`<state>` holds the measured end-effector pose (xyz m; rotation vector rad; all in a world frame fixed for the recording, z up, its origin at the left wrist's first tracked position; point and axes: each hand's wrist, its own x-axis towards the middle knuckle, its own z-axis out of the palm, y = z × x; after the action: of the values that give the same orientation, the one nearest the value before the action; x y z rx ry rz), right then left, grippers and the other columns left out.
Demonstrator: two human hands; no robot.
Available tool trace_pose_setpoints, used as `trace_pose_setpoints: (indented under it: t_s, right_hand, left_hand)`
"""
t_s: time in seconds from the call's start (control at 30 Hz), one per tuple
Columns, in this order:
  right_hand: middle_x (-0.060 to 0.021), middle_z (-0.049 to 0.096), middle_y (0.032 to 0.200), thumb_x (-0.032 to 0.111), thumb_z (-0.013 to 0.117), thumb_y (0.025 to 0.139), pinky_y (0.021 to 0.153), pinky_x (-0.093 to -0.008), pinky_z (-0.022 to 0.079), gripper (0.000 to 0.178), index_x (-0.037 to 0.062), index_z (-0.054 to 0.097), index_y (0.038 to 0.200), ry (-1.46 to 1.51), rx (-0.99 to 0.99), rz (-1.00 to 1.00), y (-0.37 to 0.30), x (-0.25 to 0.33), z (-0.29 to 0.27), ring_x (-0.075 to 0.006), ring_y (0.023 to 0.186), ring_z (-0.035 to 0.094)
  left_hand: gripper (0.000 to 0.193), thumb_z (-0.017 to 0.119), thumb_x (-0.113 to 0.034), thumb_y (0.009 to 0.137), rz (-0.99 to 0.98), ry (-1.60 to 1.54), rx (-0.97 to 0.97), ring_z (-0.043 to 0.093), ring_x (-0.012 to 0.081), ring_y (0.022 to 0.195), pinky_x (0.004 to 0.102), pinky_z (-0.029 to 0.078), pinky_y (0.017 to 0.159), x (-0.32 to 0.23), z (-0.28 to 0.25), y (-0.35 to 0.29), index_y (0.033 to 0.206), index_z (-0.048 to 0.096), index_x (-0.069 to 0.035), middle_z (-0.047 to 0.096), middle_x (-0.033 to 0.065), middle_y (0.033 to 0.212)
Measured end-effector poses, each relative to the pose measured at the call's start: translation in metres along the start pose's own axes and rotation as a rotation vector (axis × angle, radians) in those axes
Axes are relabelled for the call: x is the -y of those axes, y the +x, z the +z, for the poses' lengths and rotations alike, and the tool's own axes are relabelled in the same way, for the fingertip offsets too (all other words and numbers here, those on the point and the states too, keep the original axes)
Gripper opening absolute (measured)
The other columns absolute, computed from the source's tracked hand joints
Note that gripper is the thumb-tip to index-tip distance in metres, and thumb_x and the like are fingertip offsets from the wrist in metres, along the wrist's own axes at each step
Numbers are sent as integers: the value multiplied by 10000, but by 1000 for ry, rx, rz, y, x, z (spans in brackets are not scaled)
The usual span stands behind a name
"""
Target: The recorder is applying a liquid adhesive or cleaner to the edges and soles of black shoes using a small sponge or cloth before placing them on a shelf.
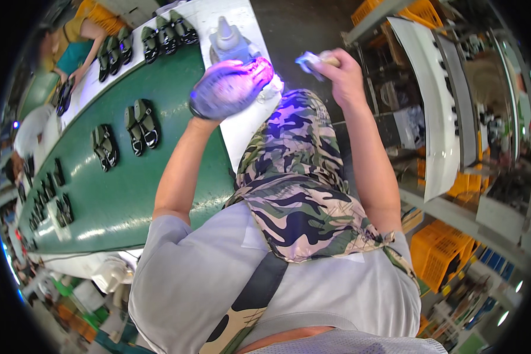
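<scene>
My left hand (223, 64) is closed around a shoe (221, 94), its sole turned up and smeared by motion. Purple-pink light falls on the narrower end of the shoe. Below that end, something white and crumpled (271, 88) shows at the edge of the white bench. Off to the right and apart from the shoe, my right hand (349, 78) grips a small brush-like tool with a wooden handle (331, 61). Its whitish-blue head is blurred and points toward the shoe. Just beyond the shoe stands a grey cone-topped container (225, 38).
A green conveyor belt (177, 147) to my left carries pairs of black strapped shoes (141, 127). More shoes (168, 35) line its far white edge. Another person (79, 44) handles shoes at far left. On my right are a metal rack (466, 106) and an orange crate (439, 253).
</scene>
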<state>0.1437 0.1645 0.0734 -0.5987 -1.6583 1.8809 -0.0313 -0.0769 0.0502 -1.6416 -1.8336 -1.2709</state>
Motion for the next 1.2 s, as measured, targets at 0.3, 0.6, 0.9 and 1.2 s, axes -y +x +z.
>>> trace_pose_setpoints:
  t_s: [0.3, 0.6, 0.9, 1.2]
  right_hand:
    - [-5, 631, 858, 10, 767, 768, 689, -224, 478, 176, 29, 617, 858, -183, -13, -149, -2, 16, 27, -66, 761, 572]
    - [-31, 624, 867, -15, 749, 760, 705, -246, 466, 194, 47, 589, 852, 199, 52, 67, -34, 18, 21, -106, 763, 581]
    - [-26, 622, 786, 27, 779, 752, 641, -247, 493, 197, 21, 615, 861, 180, 60, -1, -55, 45, 4, -99, 706, 594]
    - [-29, 651, 827, 34, 764, 765, 685, -242, 487, 180, 24, 603, 845, -43, 44, -196, -43, 49, -20, -80, 752, 584]
  left_hand:
    - [328, 690, 48, 783, 96, -326, 142, 655, 342, 1095, 402, 525, 952, -32, 3, 38, 1099, 606, 18, 674, 178, 1135]
    - [356, 719, 5, 753, 86, -242, 210, 666, 336, 1060, 388, 532, 924, -40, 22, 45, 1092, 611, 8, 675, 173, 1123]
    - [470, 784, -25, 677, -58, -207, 374, 686, 311, 895, 370, 556, 771, -54, 47, 48, 1114, 613, -48, 681, 136, 977]
    - [691, 891, -199, 511, -393, -332, 1001, 685, 275, 881, 373, 536, 809, -58, 45, 57, 1124, 613, -41, 709, 110, 961]
